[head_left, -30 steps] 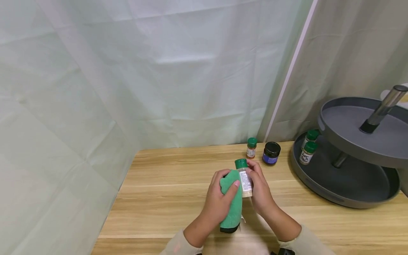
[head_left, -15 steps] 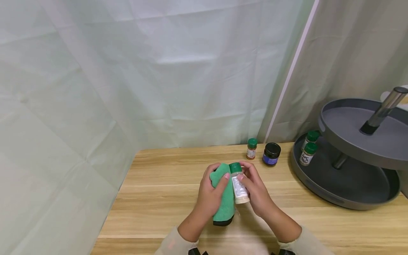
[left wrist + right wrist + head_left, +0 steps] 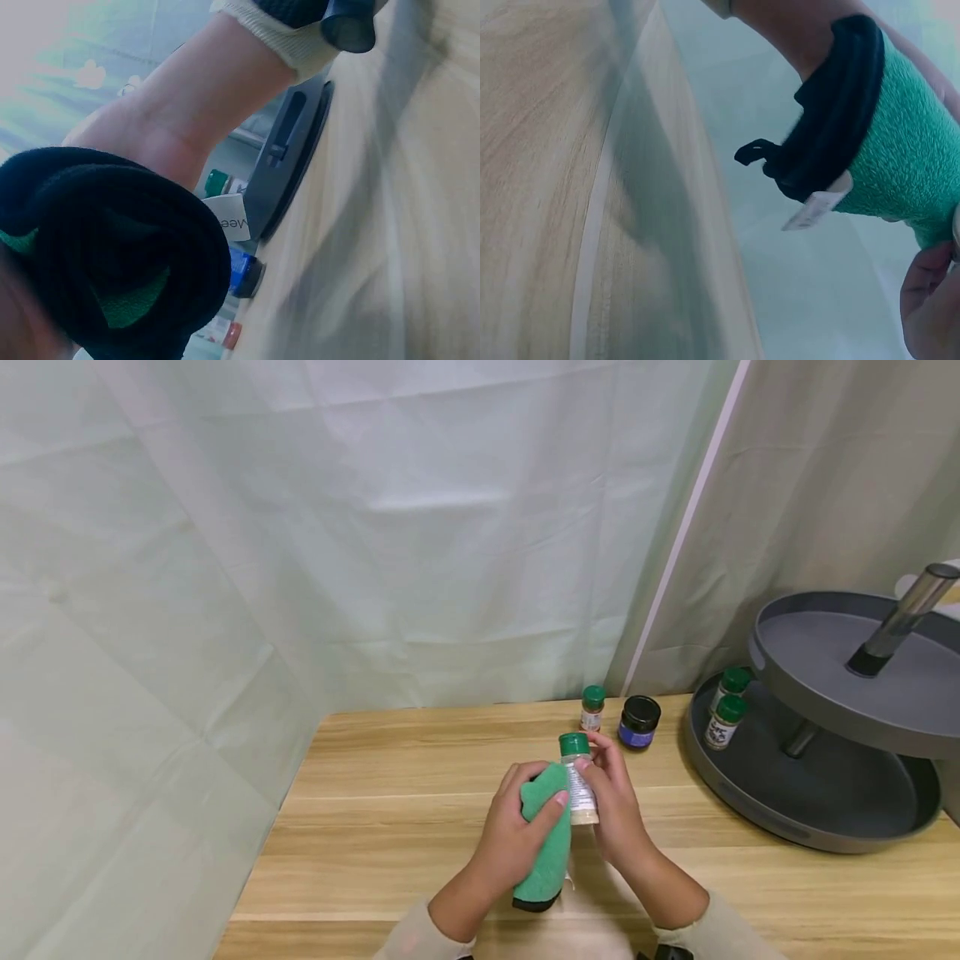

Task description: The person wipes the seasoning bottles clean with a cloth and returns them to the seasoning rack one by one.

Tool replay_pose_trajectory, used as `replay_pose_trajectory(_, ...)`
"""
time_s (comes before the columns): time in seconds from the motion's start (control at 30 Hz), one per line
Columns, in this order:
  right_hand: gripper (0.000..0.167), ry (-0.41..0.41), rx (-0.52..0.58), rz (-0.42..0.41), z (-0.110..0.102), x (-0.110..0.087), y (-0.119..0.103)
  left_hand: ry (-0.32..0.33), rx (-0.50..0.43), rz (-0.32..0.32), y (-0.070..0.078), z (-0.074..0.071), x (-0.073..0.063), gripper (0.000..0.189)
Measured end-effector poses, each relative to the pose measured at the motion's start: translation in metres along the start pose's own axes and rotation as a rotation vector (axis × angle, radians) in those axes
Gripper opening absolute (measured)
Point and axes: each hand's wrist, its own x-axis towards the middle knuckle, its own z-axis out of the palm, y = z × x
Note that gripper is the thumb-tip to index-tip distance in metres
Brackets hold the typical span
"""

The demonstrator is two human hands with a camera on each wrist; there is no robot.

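Observation:
My left hand (image 3: 513, 835) grips a folded green cloth (image 3: 549, 860) with black edging, thumb laid across its front. In the right wrist view the cloth (image 3: 911, 135) shows its dark hem, a small loop and a white tag (image 3: 815, 210). My right hand (image 3: 618, 802) holds a spice bottle (image 3: 581, 793) with a green cap, white label and pale contents, thumb on the label side. The bottle stands nearly upright above the table, its left side against the cloth. In the left wrist view the cloth's rolled dark end (image 3: 120, 247) hides most of the hand.
A small green-capped spice jar (image 3: 592, 710) and a black-lidded jar (image 3: 639, 722) with a blue label stand at the table's back. On the right, a two-tier grey turntable (image 3: 817, 835) holds two green-capped jars (image 3: 725, 722) on its lower tier. Pale curtains (image 3: 450, 568) hang behind the wooden table (image 3: 390, 827).
Cloth and bottle shifted left and tilted half a second ago, then came back right. The bottle is again more upright and a little higher. Both hands kept their hold.

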Motion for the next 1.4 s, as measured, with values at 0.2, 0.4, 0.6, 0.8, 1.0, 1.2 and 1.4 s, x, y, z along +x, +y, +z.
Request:
replay_pose_trajectory(0.2,0.03,0.032,0.019,-0.007,-0.005,0.002,0.001,-0.023,0.063,0.052,0.001,0.004,-0.003,0.034)
replay_pose_trajectory(0.4,0.032,-0.013,0.05,0.008,-0.004,0.001,0.001,0.008,0.042,0.018,0.002,0.003,-0.003,0.034)
replay_pose_trajectory(0.6,0.034,-0.059,0.056,0.025,-0.002,0.0,0.0,0.047,-0.004,0.002,0.0,0.0,0.0,0.034)
replay_pose_trajectory(0.8,0.035,-0.072,0.043,0.033,0.0,0.0,0.0,0.082,-0.058,-0.018,-0.001,-0.004,0.003,0.034)
replay_pose_trajectory(1.0,0.036,-0.127,0.004,0.03,0.002,0.0,0.003,0.117,-0.096,-0.032,-0.001,-0.008,0.006,0.033)
replay_pose_trajectory(1.2,0.04,-0.156,-0.042,-0.014,0.001,-0.002,0.005,0.115,-0.096,-0.019,-0.001,-0.01,0.008,0.033)
replay_pose_trajectory(1.4,0.036,-0.087,-0.074,-0.04,0.0,0.001,0.009,0.086,-0.012,-0.009,-0.003,-0.009,0.008,0.033)
